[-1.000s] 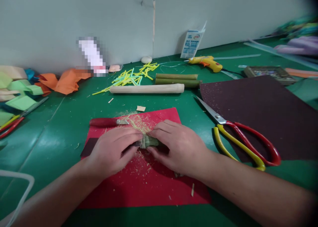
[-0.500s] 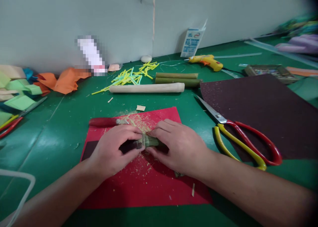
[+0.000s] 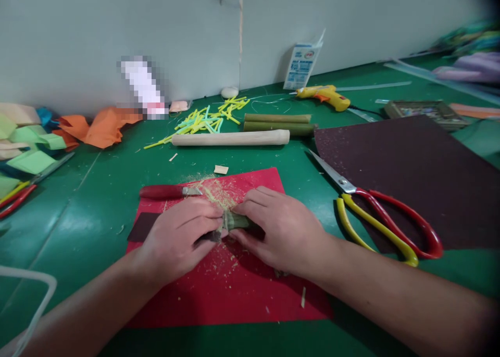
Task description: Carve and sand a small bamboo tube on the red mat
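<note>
Bench green, red mat under both hands. Scissors right of the fingers. Right hand grips green bamboo piece; left hand pinches dark sandpaper strip against it. Red-handled knife just beyond the left fingers.

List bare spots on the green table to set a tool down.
Free: green table left of the red mat, below the orange paper; a strip between the wooden dowel and the mat. Crowded: scissors and dark sheet to the right, straw bits by the wall.
</note>
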A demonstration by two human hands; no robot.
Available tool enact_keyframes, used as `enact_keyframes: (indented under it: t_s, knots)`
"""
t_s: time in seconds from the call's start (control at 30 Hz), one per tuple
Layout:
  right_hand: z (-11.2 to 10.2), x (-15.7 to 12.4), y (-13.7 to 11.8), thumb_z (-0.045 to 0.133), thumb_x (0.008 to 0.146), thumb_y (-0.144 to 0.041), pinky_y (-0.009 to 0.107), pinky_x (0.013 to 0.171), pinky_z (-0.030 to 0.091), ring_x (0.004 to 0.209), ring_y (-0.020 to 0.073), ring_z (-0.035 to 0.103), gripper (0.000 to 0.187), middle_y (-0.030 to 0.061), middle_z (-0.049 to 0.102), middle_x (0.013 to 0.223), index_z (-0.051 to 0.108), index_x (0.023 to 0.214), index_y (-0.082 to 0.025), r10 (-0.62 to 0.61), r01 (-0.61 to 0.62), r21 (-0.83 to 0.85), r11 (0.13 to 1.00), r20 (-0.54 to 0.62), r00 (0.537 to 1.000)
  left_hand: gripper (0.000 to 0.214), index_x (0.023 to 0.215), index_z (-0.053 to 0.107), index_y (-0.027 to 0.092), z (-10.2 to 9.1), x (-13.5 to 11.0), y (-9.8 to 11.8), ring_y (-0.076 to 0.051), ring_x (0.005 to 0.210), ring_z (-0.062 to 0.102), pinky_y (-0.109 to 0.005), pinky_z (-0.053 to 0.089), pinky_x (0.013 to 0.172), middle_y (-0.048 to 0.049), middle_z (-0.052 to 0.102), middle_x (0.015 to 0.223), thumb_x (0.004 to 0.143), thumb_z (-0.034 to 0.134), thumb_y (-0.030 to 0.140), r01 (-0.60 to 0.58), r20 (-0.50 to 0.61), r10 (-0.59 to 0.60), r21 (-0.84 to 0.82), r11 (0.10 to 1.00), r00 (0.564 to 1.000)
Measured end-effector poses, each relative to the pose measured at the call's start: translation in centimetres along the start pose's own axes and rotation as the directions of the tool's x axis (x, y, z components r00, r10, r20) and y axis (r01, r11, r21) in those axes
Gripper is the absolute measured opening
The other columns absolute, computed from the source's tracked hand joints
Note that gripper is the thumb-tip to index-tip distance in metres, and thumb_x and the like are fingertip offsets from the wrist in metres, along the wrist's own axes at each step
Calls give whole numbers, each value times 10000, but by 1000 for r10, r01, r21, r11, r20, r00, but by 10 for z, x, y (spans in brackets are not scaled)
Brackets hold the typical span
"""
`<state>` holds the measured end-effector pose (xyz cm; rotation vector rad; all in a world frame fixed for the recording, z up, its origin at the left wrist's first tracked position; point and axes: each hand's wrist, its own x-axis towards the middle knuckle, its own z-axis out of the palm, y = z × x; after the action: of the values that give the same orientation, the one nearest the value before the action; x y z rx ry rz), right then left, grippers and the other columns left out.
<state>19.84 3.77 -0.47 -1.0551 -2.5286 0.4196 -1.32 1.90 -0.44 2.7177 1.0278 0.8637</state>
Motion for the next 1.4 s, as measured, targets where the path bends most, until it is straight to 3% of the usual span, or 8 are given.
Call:
enact_keyframes:
  t_s: [0.13, 0.27, 0.57, 0.7, 0.9, 1.2, 1.4]
  knots:
    - [0, 0, 0, 512, 846, -330, 318, 702, 418, 817, 202, 538, 223, 71, 621, 819, 632, 878, -145, 0, 0, -10, 1000, -4, 1000, 190, 1040, 590, 177, -1, -6, 0, -180, 996, 614, -341, 492, 943, -51, 668, 1021, 858, 537, 174, -25, 32, 22, 107, 994, 999]
    - [1, 0, 0, 502, 853, -329, 319, 693, 419, 809, 203, 535, 224, 74, 617, 820, 627, 870, -144, -8, 8, -25, 1000, 9, 1000, 193, 1047, 602, 167, 0, -5, 1, -177, 995, 623, -330, 493, 947, -54, 670, 1042, 884, 510, 211, 25, 31, -30, 148, 989, 999]
    - [1, 0, 0, 495, 865, -315, 326, 711, 421, 822, 206, 539, 233, 78, 621, 838, 632, 943, -144, -35, 35, -12, 999, 2, 999, 173, 980, 639, 189, 4, 10, -1, -157, 936, 631, -301, 512, 875, -21, 685, 995, 891, 507, 258, 144, 71, -148, 63, 988, 986]
    - [-1, 0, 0, 505, 861, -322, 322, 712, 422, 828, 207, 536, 233, 73, 616, 826, 640, 928, -144, 5, -5, 2, 1000, 8, 1000, 142, 973, 635, 193, 2, 5, 0, -144, 948, 624, -276, 504, 889, -16, 678, 998, 851, 563, 207, 107, 34, -109, 53, 993, 993]
    - [-3, 1, -1, 514, 850, -332, 326, 695, 420, 809, 207, 528, 227, 64, 608, 811, 634, 868, -140, 27, -27, -9, 1000, -3, 1000, 179, 1010, 619, 156, 2, -2, 4, -177, 991, 617, -329, 496, 933, -54, 677, 995, 845, 551, 155, -50, -16, 53, 137, 989, 998]
    - [1, 0, -4, 519, 845, -333, 323, 696, 415, 814, 205, 520, 221, 68, 603, 833, 619, 884, -139, 7, -7, -24, 1000, -3, 1000, 137, 935, 645, 187, 3, 13, 0, -149, 885, 635, -291, 520, 837, -15, 693, 929, 876, 535, 244, 143, 62, -144, 10, 990, 988]
    - [0, -1, -3, 528, 837, -342, 311, 668, 411, 792, 196, 513, 207, 54, 589, 800, 603, 822, -150, 37, -38, -27, 999, -23, 999, 133, 956, 640, 154, 3, 4, 6, -152, 926, 623, -292, 488, 901, -39, 682, 949, 854, 556, 170, 0, -33, 3, 93, 996, 999]
